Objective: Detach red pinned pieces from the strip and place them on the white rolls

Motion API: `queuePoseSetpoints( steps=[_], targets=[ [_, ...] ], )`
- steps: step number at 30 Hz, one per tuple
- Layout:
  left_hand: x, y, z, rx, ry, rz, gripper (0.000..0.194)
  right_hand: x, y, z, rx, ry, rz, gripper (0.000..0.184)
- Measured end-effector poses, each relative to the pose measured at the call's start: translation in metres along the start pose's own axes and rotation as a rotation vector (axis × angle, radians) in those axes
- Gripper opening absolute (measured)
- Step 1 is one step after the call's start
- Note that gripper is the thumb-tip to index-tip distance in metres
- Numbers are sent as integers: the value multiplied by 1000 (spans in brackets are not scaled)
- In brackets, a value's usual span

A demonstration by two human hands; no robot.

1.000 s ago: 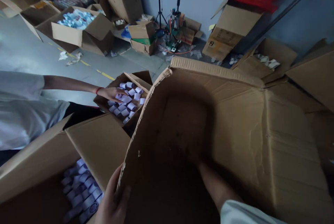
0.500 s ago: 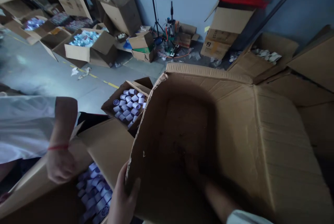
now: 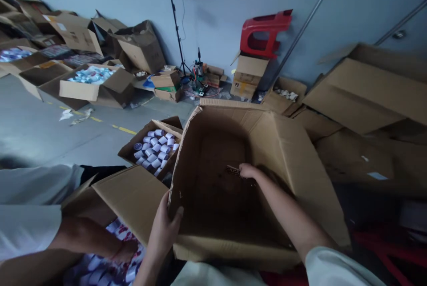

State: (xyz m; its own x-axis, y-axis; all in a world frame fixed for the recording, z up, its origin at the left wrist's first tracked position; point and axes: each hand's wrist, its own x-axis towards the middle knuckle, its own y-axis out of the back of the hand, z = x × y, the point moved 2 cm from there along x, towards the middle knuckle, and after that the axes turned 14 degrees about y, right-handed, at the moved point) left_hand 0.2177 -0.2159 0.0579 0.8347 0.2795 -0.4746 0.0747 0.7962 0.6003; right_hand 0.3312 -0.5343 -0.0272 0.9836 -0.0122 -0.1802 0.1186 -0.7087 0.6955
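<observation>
A large open cardboard box stands tilted in front of me. My left hand grips its left wall, thumb inside and fingers outside. Deep within that box, my right hand is closed on a small thin dark speckled piece whose kind I cannot make out. The inside of the box is dim, so little on its floor shows.
At lower left a co-worker's hand reaches among pale purple cylinders in another box. A smaller box holds similar purple cylinders. A red plastic stool tops boxes by the wall. Stacked cartons stand at right.
My right hand has come up from the big box's dark floor, the speckled piece now showing in it. The co-worker's hand has lowered into the cylinders. My view has shifted.
</observation>
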Motion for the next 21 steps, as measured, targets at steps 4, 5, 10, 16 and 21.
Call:
queuePoseSetpoints(
  steps=[4,5,10,16,21],
  targets=[
    [1,3,0,128,-131,166,53,-21,24,-35,-44,142,-105,10],
    [0,5,2,136,-195,260,48,-30,28,-46,-44,198,-105,15],
    [-12,13,35,-210,-433,173,22,-76,42,-103,53,556,-23,29],
    [-6,-16,91,-542,204,-903,55,-101,48,-157,16,1093,110,29],
    [2,-36,108,-647,253,-872,66,-96,46,-152,-239,978,490,25]
  ],
)
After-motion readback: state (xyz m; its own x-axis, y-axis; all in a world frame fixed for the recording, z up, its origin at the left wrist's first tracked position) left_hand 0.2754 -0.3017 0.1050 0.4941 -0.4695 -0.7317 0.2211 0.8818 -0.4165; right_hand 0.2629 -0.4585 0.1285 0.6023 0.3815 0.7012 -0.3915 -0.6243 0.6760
